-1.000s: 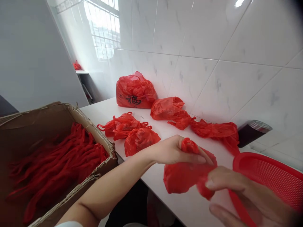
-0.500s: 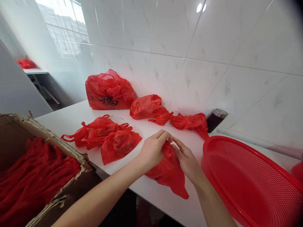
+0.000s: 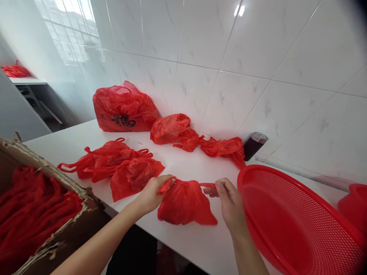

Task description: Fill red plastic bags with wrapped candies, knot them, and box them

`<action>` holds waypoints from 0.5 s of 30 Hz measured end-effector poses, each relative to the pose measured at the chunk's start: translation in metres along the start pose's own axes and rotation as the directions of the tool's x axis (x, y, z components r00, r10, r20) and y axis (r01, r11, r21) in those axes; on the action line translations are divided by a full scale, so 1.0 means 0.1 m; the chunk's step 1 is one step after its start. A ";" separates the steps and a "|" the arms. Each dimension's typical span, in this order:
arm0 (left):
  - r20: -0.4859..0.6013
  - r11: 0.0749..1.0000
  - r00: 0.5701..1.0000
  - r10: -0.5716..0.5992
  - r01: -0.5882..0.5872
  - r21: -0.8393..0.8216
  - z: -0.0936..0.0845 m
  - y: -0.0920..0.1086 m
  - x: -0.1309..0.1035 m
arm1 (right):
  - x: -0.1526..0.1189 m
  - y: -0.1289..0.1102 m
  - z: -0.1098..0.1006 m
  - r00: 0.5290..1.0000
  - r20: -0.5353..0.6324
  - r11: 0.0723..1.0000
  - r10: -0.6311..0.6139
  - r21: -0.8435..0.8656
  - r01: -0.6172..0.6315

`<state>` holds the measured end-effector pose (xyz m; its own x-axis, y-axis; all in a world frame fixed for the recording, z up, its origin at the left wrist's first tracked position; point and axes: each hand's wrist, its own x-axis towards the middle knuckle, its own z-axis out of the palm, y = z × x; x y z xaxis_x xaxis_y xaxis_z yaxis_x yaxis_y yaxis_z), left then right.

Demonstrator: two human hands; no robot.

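A red plastic bag (image 3: 185, 202) hangs or rests at the front of the white table, its top stretched sideways between both hands. My left hand (image 3: 155, 193) is closed on one handle at the bag's left. On the other side my right hand (image 3: 229, 196) pinches the second handle, pulled out into a thin strip. What the bag contains is hidden by the red plastic. Just left of my left hand lies a tied red bag (image 3: 136, 175), in a pile with other red bags (image 3: 106, 154).
An open cardboard box (image 3: 61, 179) full of red material stands at the left. A red mesh basket (image 3: 286, 214) sits at the right, a dark cylinder (image 3: 254, 145) behind it. A large red bag (image 3: 124, 109) and smaller red bags (image 3: 172, 130) line the tiled wall.
My hands have moved apart from close together over the bag's top, each drawing a handle outward. The bag's neck now lies stretched between them. The view has shifted slightly to the right.
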<state>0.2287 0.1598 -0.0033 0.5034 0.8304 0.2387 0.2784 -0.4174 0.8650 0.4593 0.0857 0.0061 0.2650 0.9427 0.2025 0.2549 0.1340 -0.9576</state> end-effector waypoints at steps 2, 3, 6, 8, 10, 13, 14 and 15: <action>-0.081 0.995 0.992 -0.099 0.096 -0.037 -0.06 -0.21 -0.16 | -0.03 0.16 -0.03 0.998 -0.040 0.998 0.045 -0.034 -0.047; -0.106 0.989 0.985 -0.138 0.132 -0.063 -0.07 -0.30 -0.22 | -0.04 0.24 -0.03 0.996 -0.059 0.997 0.067 -0.045 -0.070; -0.149 0.972 0.967 -0.207 0.187 -0.140 -0.05 -0.42 -0.31 | -0.02 0.39 0.01 0.988 -0.115 0.991 0.107 -0.072 -0.115; -0.274 0.969 0.936 -0.219 0.174 -0.178 -0.03 -0.36 -0.30 | -0.01 0.40 0.05 0.986 -0.134 0.986 0.104 -0.115 -0.120; -0.495 0.987 0.856 -0.151 0.100 -0.129 -0.04 -0.21 -0.29 | -0.01 0.38 0.07 0.989 -0.108 0.980 0.097 -0.162 -0.114; -0.703 0.983 0.690 0.172 -0.078 0.164 -0.02 0.05 -0.29 | -0.03 0.36 0.10 0.991 -0.061 0.972 0.116 -0.199 -0.126; -0.662 0.954 0.696 0.279 -0.122 0.274 0.01 0.11 -0.29 | -0.04 0.37 0.12 0.991 -0.061 0.970 0.123 -0.203 -0.133; -0.572 0.920 0.744 0.346 -0.150 0.361 0.06 0.13 -0.28 | -0.05 0.39 0.15 0.990 -0.065 0.970 0.123 -0.202 -0.134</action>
<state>0.2228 0.1287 -0.0010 0.0033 0.6846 0.7289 0.4755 -0.6423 0.6011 0.4534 0.0906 -0.0353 0.3542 0.9302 0.0958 0.3995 -0.0579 -0.9149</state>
